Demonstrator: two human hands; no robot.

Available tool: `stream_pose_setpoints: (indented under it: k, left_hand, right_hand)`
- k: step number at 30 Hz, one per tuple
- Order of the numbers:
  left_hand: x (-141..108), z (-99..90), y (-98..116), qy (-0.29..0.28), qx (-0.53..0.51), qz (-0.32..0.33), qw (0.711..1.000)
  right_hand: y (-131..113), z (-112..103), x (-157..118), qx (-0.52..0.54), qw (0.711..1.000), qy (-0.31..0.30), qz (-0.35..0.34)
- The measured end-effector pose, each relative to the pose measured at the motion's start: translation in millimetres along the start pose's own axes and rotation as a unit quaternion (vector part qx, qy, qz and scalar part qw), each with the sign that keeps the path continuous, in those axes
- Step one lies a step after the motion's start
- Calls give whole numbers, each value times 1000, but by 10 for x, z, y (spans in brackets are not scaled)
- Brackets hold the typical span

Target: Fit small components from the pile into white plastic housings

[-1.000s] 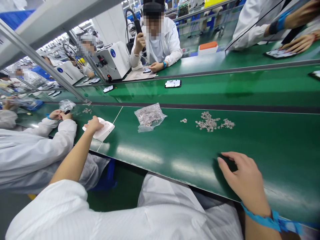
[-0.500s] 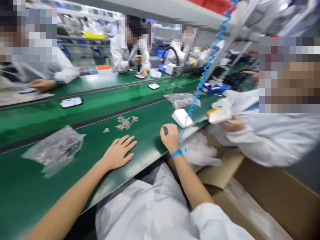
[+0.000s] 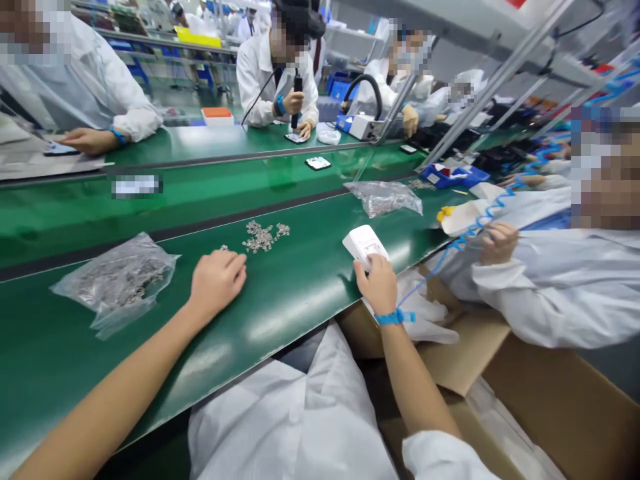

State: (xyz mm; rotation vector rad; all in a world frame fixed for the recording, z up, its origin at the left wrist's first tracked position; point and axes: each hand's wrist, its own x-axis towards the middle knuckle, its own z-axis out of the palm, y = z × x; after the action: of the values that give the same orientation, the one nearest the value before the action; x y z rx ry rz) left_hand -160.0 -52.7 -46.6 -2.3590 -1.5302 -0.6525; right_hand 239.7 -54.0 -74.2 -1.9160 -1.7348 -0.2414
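My left hand (image 3: 219,283) rests on the green work surface (image 3: 280,293) with its fingers curled together. What lies under the fingertips, if anything, is hidden. Just beyond it are a few stray metal bits and a small pile of tiny metal parts (image 3: 261,237). My right hand (image 3: 379,285), with a blue band at the wrist, has its thumb and fingers closed at the near end of a small white box (image 3: 364,241). That box sits tilted towards me near the front edge, with a recess or slot visible on its top.
Clear plastic bags of small parts lie at left (image 3: 120,283) and at back right (image 3: 385,198). Phone-like units (image 3: 318,163) lie on the belt beyond. A coiled blue cord (image 3: 500,200) crosses at right, beside a co-worker's hand (image 3: 500,241). An open cardboard box (image 3: 560,387) stands below.
My left hand has drawn back left, its spread fingers now curled. My right hand has moved onto the white box. The view has shifted, and the coiled cord now hangs farther right.
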Motion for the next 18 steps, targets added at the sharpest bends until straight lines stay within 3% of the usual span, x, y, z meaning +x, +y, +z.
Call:
stream_pose_setpoints:
  k: [3, 6, 11, 13, 16, 18]
  left_hand:
    - [93, -18, -383, 21, 37, -85, 995]
    - [122, 22, -602, -21, 33, -113, 993]
    - [142, 93, -612, -93, 22, -114, 989]
    - [162, 98, -593, -106, 19, -114, 988]
    - [184, 104, -582, -121, 26, -117, 985]
    - [189, 114, -578, -129, 31, -124, 983]
  right_hand:
    - [-204, -41, -263, 49, 997, 21, -51]
    - [-438, -78, -433, 96, 990, 13, -100]
    - [-744, -134, -515, 181, 965, -49, -183]
    - [-887, -175, -497, 194, 962, -46, -189]
    - [-1235, -259, -339, 180, 962, 1, -207]
    - [-1560, -289, -90, 177, 943, -20, -281]
